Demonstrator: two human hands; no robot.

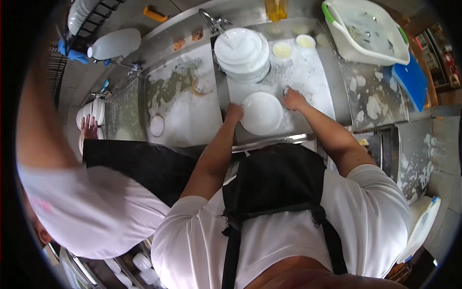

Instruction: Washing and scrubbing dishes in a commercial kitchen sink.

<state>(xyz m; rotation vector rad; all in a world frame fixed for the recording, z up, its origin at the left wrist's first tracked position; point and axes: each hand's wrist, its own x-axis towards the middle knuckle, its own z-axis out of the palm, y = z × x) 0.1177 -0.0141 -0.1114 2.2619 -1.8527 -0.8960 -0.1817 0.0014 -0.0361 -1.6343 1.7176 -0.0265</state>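
My left hand point(234, 111) grips the left rim of a round white plate point(262, 113) over the foamy right-hand sink basin point(314, 76). To the right of that plate, apart from it, my right hand point(293, 100) is closed around a small silvery scouring pad point(286, 90), mostly hidden by the fingers. Just beyond my hands rises a stack of white plates point(240, 48) under a chrome faucet point(213, 23). Two small white bowls, a nearer one point(282, 50) and a farther one point(305, 42), sit in the suds behind my right hand.
A co-worker's hand point(90, 127) is by white dishes point(92, 112) at far left. Murky, foamy water fills the neighbouring basin point(180, 97). A white tub point(368, 32) and blue cutting board point(411, 83) stand at right. A plastic jug point(115, 44) lies behind the basins.
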